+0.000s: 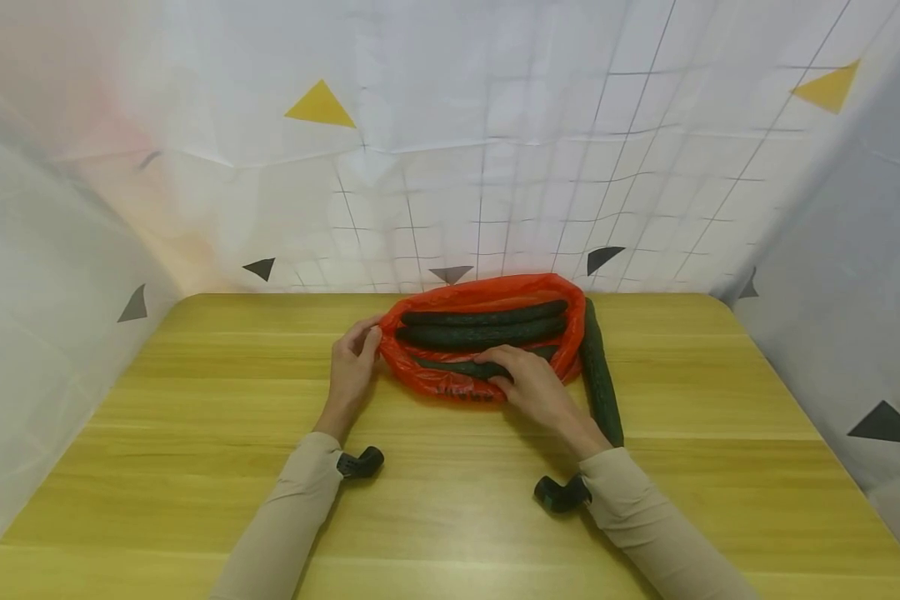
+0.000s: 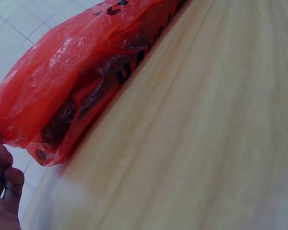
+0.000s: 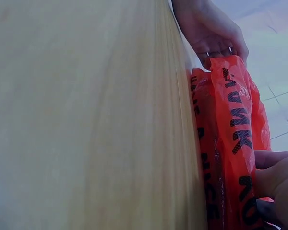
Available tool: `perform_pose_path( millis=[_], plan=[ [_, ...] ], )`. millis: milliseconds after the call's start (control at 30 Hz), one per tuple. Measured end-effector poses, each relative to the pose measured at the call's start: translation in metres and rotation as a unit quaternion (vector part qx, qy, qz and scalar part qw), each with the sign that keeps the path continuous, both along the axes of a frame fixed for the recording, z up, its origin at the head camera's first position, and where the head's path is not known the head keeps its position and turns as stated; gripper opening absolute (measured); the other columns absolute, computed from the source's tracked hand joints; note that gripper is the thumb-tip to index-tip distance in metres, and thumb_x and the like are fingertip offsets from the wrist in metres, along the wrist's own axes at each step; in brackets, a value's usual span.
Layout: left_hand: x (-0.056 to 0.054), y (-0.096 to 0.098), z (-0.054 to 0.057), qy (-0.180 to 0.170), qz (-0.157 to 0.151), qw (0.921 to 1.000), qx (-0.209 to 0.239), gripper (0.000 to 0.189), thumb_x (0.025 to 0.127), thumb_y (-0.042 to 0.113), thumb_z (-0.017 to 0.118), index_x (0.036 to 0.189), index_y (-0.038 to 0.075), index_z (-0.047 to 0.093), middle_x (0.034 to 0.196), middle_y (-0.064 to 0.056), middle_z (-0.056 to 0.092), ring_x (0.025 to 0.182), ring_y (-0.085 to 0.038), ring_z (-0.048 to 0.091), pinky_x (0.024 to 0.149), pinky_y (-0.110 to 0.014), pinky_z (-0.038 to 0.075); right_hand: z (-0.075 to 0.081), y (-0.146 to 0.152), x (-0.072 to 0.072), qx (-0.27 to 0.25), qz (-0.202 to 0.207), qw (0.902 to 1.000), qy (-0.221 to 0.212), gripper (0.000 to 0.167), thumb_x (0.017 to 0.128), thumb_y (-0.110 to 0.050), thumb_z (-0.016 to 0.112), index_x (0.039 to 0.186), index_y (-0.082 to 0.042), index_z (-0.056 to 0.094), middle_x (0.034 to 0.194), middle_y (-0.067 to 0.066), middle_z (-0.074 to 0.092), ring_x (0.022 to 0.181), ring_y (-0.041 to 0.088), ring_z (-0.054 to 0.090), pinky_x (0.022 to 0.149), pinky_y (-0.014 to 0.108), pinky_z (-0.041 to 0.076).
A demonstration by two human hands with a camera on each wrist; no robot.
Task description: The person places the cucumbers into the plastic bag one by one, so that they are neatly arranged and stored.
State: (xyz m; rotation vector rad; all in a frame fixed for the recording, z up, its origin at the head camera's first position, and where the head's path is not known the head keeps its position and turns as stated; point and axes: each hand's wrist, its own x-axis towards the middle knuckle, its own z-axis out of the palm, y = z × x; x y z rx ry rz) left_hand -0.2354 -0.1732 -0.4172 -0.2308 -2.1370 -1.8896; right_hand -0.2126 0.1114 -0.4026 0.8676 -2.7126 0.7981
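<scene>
A red plastic bag with black lettering lies on its side with its mouth spread upward. Inside it, two dark green cucumbers rest side by side along the far part. A nearer cucumber lies in the front part, and my right hand grips it with fingers over its top. My left hand pinches the bag's left edge; the left wrist view shows its fingertips beside the red film. Outside the bag, another cucumber lies along its right side, partly behind my right wrist.
The wooden table carries everything. White patterned sheeting stands at its back edge, with more sheeting at both sides. A dark wrist camera sits on the left sleeve, another camera on the right.
</scene>
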Motion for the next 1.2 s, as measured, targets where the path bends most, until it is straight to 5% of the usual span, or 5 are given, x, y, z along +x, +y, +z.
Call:
perform_pose_path(
  millis=[333,467,700,1033,1200],
  plan=[
    [-0.007,-0.003,-0.014,-0.004,0.023,0.9996,-0.017,0.031,0.096,0.029,0.053,0.121,0.013,0.064,0.112,-0.009,0.067,0.086,-0.009,0.057,0.074,-0.022,0.048,0.003,0.002,0.000,0.019,0.004,0.9998,-0.001,0.030,0.086,-0.009,0.068,0.115,-0.016,0.065,0.115,0.001,0.066,0.104,0.020,0.063,0.089,0.039,0.050],
    [-0.005,-0.002,-0.010,-0.020,0.016,0.9997,-0.004,0.030,0.096,0.024,0.053,0.121,0.010,0.064,0.113,-0.012,0.066,0.086,-0.008,0.057,0.075,-0.023,0.049,0.004,0.003,0.001,0.021,0.008,0.9998,0.001,0.029,0.086,-0.010,0.067,0.115,-0.016,0.066,0.114,0.000,0.067,0.103,0.019,0.064,0.089,0.039,0.051],
    [0.009,0.003,0.014,-0.028,0.008,0.9995,-0.008,0.030,0.097,0.014,0.051,0.122,0.001,0.061,0.114,-0.022,0.064,0.083,-0.005,0.056,0.076,-0.028,0.050,0.013,0.009,0.003,0.004,0.007,0.9999,-0.007,0.024,0.088,-0.012,0.066,0.112,-0.014,0.067,0.110,0.000,0.067,0.100,0.019,0.064,0.087,0.039,0.051],
    [0.010,0.002,0.012,-0.018,0.017,0.9993,-0.029,0.030,0.097,0.016,0.052,0.121,0.002,0.062,0.108,-0.018,0.065,0.077,-0.006,0.054,0.072,-0.030,0.049,0.028,0.029,0.007,-0.022,0.003,0.9992,-0.033,0.017,0.091,-0.017,0.063,0.106,-0.015,0.068,0.097,-0.004,0.068,0.080,0.010,0.058,0.074,0.031,0.049],
    [0.009,0.003,0.012,-0.020,0.011,0.9994,-0.024,0.030,0.097,0.017,0.052,0.121,0.002,0.062,0.110,-0.020,0.065,0.078,-0.007,0.053,0.074,-0.032,0.049,0.032,0.039,0.008,-0.012,0.021,0.9976,-0.065,0.017,0.091,-0.017,0.062,0.106,-0.012,0.069,0.098,-0.002,0.069,0.083,0.010,0.060,0.075,0.033,0.051]
  ],
)
